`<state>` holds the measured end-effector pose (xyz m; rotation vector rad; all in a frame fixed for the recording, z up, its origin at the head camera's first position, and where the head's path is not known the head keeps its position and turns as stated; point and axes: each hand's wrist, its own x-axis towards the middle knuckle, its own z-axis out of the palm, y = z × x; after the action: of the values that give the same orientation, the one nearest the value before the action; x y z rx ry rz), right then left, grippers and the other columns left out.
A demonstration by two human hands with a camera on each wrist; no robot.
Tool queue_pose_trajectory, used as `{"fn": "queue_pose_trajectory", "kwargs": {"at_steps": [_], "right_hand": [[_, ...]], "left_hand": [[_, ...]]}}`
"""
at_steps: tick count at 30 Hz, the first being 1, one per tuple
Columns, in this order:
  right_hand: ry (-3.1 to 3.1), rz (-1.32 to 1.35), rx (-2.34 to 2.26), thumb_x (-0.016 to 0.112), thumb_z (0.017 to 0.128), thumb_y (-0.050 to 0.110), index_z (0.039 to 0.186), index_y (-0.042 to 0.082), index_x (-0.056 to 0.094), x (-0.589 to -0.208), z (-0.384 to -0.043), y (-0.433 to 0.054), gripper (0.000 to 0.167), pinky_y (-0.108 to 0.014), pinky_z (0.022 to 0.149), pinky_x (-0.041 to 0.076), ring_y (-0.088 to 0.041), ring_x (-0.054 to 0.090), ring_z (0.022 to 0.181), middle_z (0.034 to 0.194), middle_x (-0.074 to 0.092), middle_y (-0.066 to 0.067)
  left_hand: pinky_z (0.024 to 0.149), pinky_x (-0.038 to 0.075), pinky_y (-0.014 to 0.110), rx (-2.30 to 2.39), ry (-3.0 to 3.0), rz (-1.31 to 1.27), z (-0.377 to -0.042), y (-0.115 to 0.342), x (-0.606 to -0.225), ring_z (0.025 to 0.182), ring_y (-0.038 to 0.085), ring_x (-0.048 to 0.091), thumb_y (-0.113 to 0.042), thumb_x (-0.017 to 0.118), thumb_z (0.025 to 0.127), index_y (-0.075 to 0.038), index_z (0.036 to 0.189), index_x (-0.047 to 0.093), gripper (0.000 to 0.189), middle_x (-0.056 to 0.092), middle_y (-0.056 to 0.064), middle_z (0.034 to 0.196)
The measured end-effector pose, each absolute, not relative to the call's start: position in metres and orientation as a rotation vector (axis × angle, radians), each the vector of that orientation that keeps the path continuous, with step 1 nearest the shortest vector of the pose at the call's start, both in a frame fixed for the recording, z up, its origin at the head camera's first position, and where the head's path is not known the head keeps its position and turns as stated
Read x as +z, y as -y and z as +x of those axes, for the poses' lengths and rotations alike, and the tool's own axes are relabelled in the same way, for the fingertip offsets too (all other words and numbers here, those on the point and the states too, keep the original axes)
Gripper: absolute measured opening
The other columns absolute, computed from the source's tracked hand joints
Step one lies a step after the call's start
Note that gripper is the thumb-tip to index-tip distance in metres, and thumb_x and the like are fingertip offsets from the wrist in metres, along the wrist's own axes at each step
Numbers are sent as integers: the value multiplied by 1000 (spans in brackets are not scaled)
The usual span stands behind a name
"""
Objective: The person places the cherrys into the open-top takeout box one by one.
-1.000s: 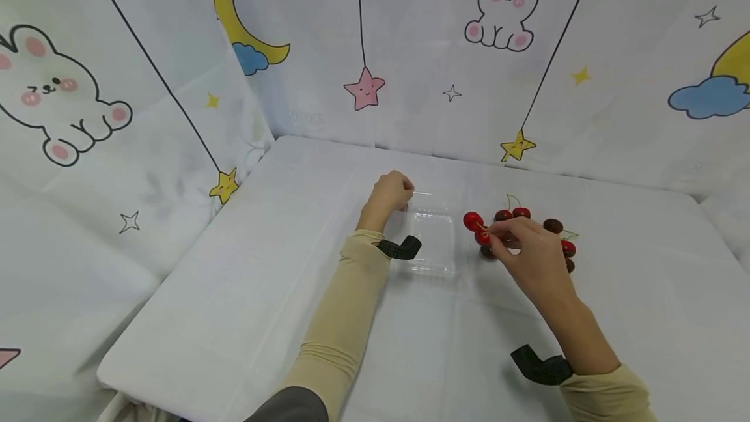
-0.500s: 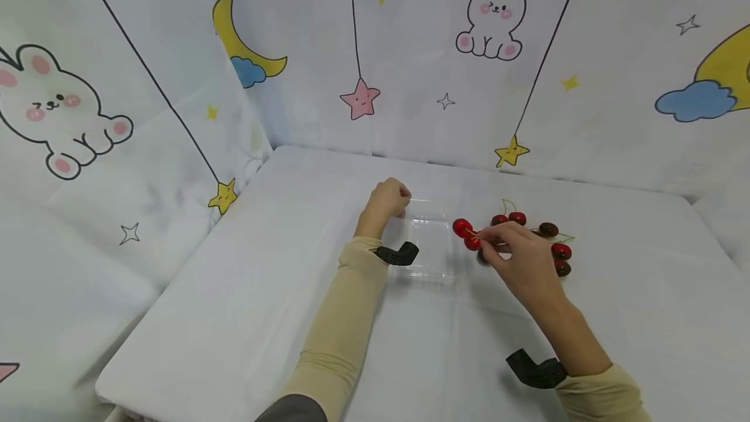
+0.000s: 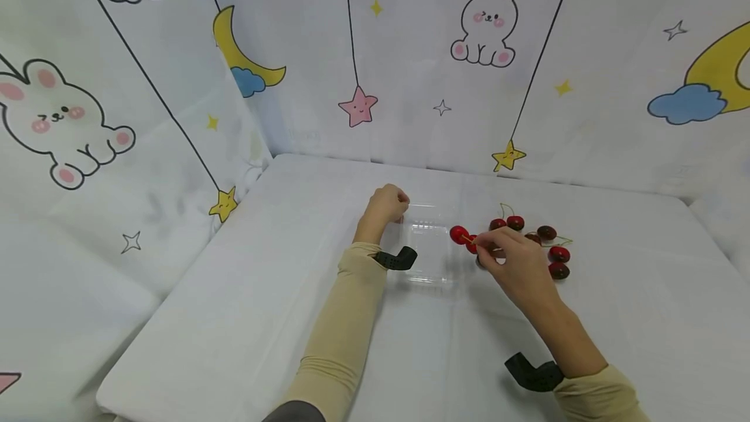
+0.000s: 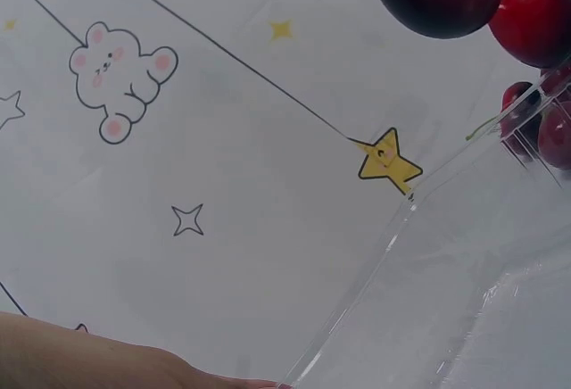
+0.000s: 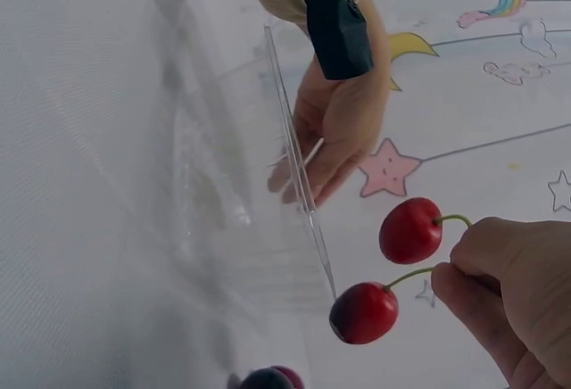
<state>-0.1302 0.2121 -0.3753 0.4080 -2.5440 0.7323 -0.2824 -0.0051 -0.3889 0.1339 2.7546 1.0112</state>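
My right hand pinches the green stems of a pair of red cherries between thumb and fingertips. In the right wrist view the upper cherry and the lower, darker-sided cherry dangle beside the rim of a clear plastic box. At the box's far left side, my left hand grips its edge; in the right wrist view its fingers show around the box's wall. The box stands open on the table, with no cherries seen inside. Part of it is hidden behind the left hand and wrist.
Several more cherries, dark red and some with stems, lie on the white-covered table right of the box, partly behind the right hand. A white cloth backdrop printed with bunnies and stars rises behind the table.
My right hand has moved left with the cherry pair, away from the other cherries and up to the box's right side. The left hand stays at the box. The head view has tilted slightly upward.
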Motion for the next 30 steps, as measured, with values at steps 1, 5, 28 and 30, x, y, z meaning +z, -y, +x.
{"fn": "queue_pose_trajectory", "kwargs": {"at_steps": [1, 5, 28, 30], "right_hand": [[2552, 409, 733, 74, 78, 0, 93, 5, 69, -376, -130, -212, 16, -39, 69, 56, -21, 67, 78, 89, 66, -6], [2570, 418, 737, 75, 78, 1, 93, 6, 70, -379, -130, -212, 16, -38, 69, 57, -21, 67, 76, 90, 65, -4], [2653, 449, 652, 77, 77, 3, 92, 9, 74, -394, -136, -210, 17, -32, 67, 56, -15, 62, 72, 85, 64, -1], [2675, 437, 646, 77, 77, 4, 93, 9, 74, -394, -135, -210, 17, -33, 68, 56, -15, 62, 73, 85, 64, -1]], "left_hand": [[71, 49, 27, 1010, -2755, 133, -282, 5, -389, 66, 9, 63, -17, 56, 95, -9, 116, 66, 24, 69, 6, 102], [72, 49, 26, 1009, -2748, 132, -282, 4, -390, 66, 8, 62, -17, 56, 95, -9, 116, 66, 24, 69, 5, 104], [66, 45, 23, 1036, -2729, 113, -280, 5, -386, 62, 8, 62, -16, 56, 95, -9, 117, 66, 24, 69, 5, 101], [66, 46, 23, 1036, -2735, 115, -281, 5, -387, 62, 8, 62, -16, 57, 95, -9, 116, 66, 24, 69, 5, 100]]}}
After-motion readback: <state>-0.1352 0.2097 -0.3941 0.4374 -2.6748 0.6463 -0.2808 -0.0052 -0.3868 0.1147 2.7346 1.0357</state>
